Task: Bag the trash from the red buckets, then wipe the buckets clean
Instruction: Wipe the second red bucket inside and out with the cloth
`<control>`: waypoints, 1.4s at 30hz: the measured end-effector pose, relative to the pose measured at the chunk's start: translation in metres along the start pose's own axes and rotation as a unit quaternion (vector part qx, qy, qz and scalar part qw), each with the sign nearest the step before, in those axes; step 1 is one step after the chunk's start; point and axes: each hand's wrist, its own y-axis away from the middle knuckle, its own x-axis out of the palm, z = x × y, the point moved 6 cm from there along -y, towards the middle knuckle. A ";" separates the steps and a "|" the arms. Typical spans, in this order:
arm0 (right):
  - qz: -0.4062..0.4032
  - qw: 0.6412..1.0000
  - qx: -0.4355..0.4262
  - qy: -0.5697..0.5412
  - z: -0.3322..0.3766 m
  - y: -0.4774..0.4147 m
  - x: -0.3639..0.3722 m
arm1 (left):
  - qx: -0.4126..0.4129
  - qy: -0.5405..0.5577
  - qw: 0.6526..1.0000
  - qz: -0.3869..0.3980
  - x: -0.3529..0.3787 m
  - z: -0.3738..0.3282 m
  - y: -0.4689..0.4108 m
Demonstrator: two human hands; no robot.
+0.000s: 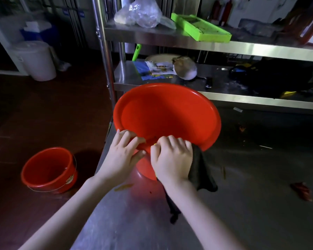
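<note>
From the head camera I see the red basin (170, 112) tipped up on the steel table (260, 195), its mouth turned toward me and its base down near my wrists. My left hand (123, 154) grips the near rim, fingers hooked over the lip and thumb under it. My right hand (172, 157) is clenched around a dark cloth (201, 170), pressing it just inside the same rim, right beside the left hand. A loose tail of the cloth hangs down past my wrist onto the table. A few dark specks and a small yellow bit sit on the inner wall by my fingers, too small to name. The other red bucket (49, 168) stands upright on the floor to my left, well apart, and looks empty inside, though it is dim there. I judge the main risk to be the tilt. The basin balances on its lower edge on smooth steel near the table's left side, so a hard wipe could skid it out of my one-handed hold. The hanging cloth could also drag through the orange scrap (124, 187) lying near my left forearm and smear it back into the basin.
</note>
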 end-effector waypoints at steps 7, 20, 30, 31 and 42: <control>0.125 0.985 -0.112 -0.033 -0.107 -0.048 -0.010 | 0.007 0.045 0.998 -0.031 0.005 -0.007 -0.005; 0.037 0.997 -0.057 0.023 0.013 -0.002 0.001 | -0.012 0.093 0.996 -0.006 -0.014 0.011 -0.003; 0.180 0.944 -0.274 0.033 0.032 0.060 -0.005 | -0.354 0.069 0.931 -0.052 -0.021 0.085 0.020; 0.188 0.940 -0.283 0.039 0.034 0.062 -0.004 | -0.358 0.052 0.930 -0.061 -0.021 0.087 0.023; 0.181 0.937 -0.295 0.044 0.045 0.081 0.009 | -0.349 0.073 0.920 -0.163 -0.010 0.110 0.060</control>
